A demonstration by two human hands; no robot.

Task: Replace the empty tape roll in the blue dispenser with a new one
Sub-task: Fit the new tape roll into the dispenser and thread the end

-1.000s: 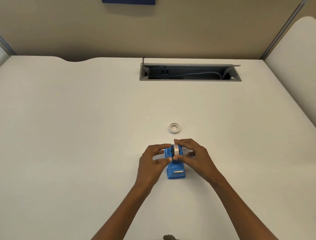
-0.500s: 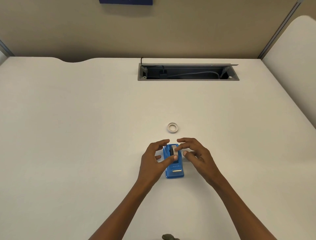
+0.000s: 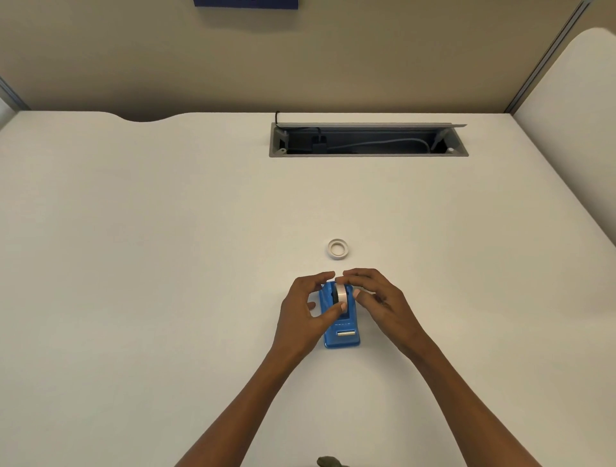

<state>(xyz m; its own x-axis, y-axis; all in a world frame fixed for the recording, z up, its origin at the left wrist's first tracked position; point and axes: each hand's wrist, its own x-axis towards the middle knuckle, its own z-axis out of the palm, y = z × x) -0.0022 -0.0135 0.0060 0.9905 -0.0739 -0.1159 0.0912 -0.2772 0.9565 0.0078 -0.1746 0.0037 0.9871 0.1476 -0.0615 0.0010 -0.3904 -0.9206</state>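
White desk (image 3: 166, 266), blue dispenser (image 3: 341, 328) between hands, left (image 3: 305, 316), right (image 3: 383, 306).

The tabletop (image 3: 166, 266) is plain white with no pattern. Near the middle, the dispenser (image 3: 342, 336) is bright blue, with a small silver strip at its near end. The tape roll (image 3: 341, 293) in it is pale white with a black middle. A little farther away, the empty ring (image 3: 338, 248) is white. The open cable box (image 3: 368, 141) far back is grey outside and dark inside. The wall (image 3: 133, 56) is tan, with a dark blue patch (image 3: 246, 3) at the top.
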